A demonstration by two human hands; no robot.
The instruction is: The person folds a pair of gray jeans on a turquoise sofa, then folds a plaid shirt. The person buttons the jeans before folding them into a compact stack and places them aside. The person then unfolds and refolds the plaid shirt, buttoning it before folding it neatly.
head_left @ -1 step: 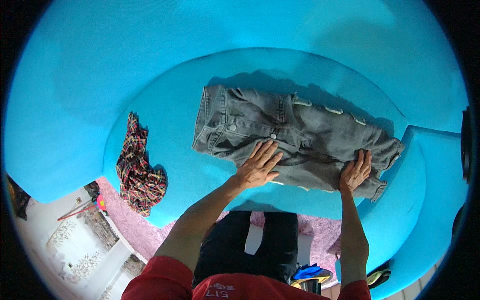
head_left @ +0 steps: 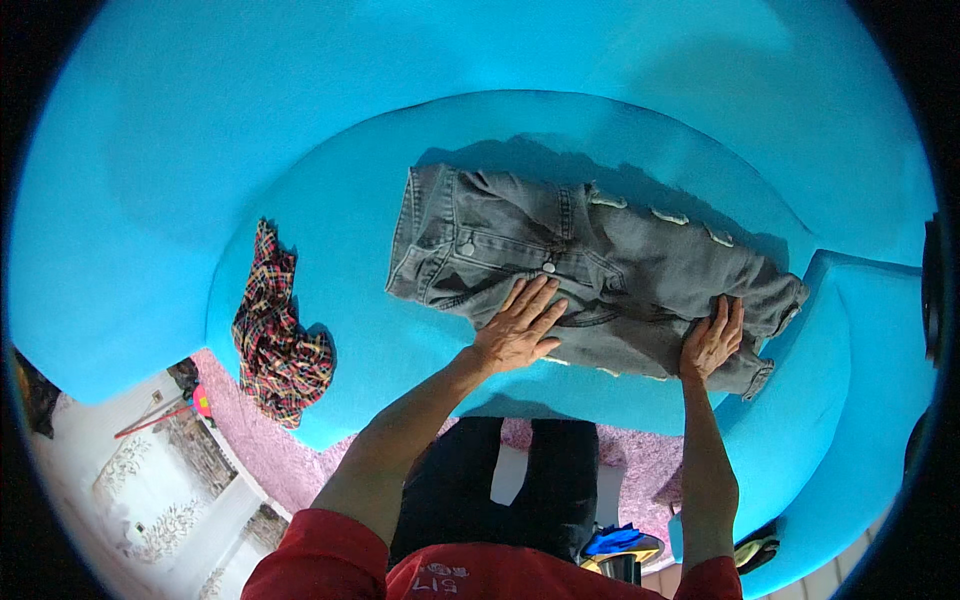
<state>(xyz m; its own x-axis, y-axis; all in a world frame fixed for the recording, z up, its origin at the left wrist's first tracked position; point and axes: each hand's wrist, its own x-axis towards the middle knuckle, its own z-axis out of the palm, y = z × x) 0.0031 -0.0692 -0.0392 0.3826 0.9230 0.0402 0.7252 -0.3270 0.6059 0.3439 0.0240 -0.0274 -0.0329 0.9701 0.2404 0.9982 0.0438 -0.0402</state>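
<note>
Grey jeans (head_left: pixel 645 265) lie spread across the blue sofa seat (head_left: pixel 370 360), waistband to the left and leg ends to the right. Metal buttons show at the fly, and frayed light tears run along the far edge. My left hand (head_left: pixel 518 325) rests flat on the near side below the buttons, fingers spread. Farther right, my right hand (head_left: pixel 712 340) lies on the near leg close to its end, with its fingers stretched out. Neither hand grips the cloth.
A crumpled plaid cloth (head_left: pixel 280 335) lies at the seat's left end. The sofa's backrest (head_left: pixel 480 50) curves behind, and an armrest (head_left: pixel 840 290) rises at the right. Below are a pink rug (head_left: pixel 260 440) and, near my legs, a blue item (head_left: pixel 612 541).
</note>
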